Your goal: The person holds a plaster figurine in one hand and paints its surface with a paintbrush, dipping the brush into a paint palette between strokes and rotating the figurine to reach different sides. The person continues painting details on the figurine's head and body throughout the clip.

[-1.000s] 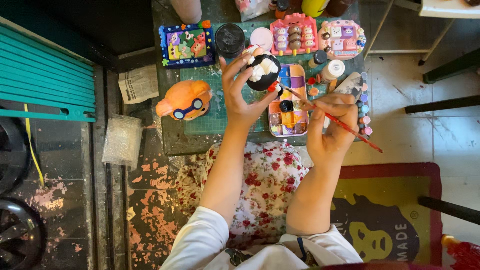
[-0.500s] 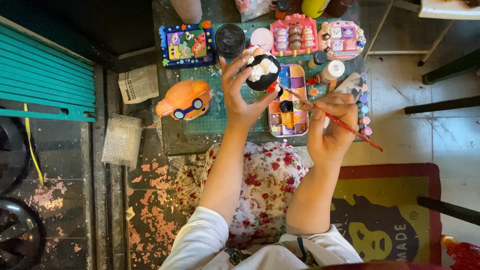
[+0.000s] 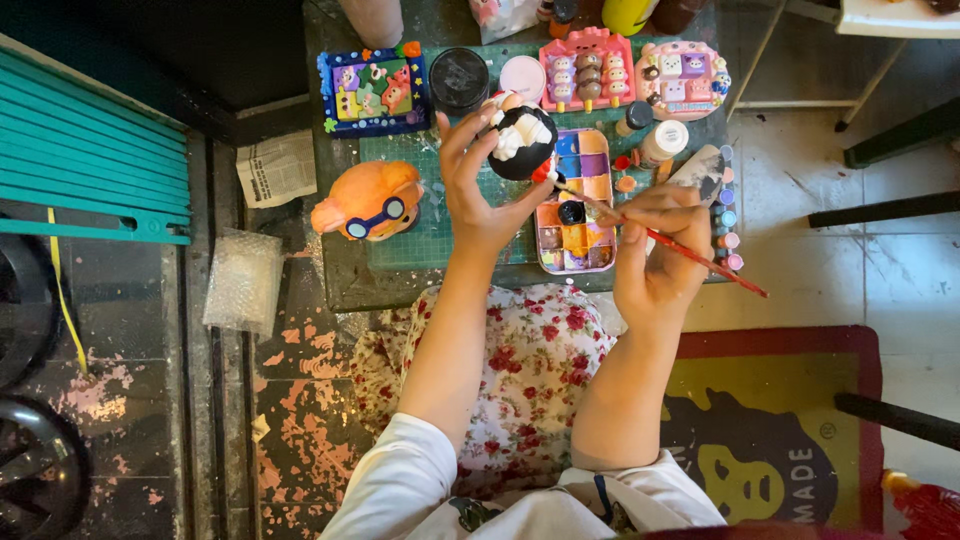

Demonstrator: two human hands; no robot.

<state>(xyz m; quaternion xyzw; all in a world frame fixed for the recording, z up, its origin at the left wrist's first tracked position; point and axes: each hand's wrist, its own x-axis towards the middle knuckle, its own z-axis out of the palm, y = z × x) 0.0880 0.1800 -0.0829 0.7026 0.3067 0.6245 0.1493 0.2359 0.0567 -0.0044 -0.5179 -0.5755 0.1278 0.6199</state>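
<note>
Two hands busy | left hand (image 3: 478,190) grip cups black-and-white figurine (image 3: 520,142) | right hand (image 3: 655,250) grip pinches red paintbrush (image 3: 665,240), tip at figurine | paint palette (image 3: 575,205) beneath on counter (image 3: 345,280)

A glossy black-and-white figurine (image 3: 522,142), cloth floral skirt (image 3: 520,370), peeling painted floor (image 3: 310,400) and bubble wrap (image 3: 240,280) are seen.

A worn floor (image 3: 300,410) with peeling pink paint lies beside teal slatted shutters (image 3: 90,150); a yellow-and-red rug (image 3: 780,420) covers pale tiles (image 3: 880,270).
</note>
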